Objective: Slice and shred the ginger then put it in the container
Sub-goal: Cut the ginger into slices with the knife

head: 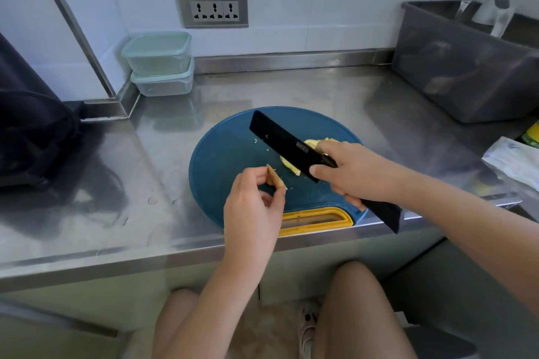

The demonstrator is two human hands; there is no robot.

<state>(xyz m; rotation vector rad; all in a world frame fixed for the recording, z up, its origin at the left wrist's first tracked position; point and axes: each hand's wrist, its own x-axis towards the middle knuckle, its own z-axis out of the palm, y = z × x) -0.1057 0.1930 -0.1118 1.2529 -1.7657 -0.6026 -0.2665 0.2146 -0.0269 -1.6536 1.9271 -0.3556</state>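
**A:** What am I holding closest to me?

**B:** Your left hand has its thumb and fingertips closed in a pinch on a small ginger piece, held just over the near part of the blue cutting board. It looks like an end piece, pale with a rough, fibrous side. I'd judge it very light, firm and damp, so it may slip. It's too small to steady safely under a blade, so keep your fingertips on its edges.

**A:** And my other hand?

**B:** Your right hand is wrapped tight around the knife where the handle meets the black blade. One digit is pushed forward against the blade's flat. The blade points away and to the left over the board, and a few ginger flecks cling to it.

**A:** Where is the rest of the ginger?

**B:** The ginger slices lie on the board, partly under the blade, and more show just beyond your right knuckles. They are thin and stiff, and probably snap rather than bend. For shredding I'd stack them flat and hold them down from above with curled fingertips.

**A:** And the container?

**B:** There are two lidded containers, stacked in the far left corner of the steel counter, well apart from the board. Both lids are on.
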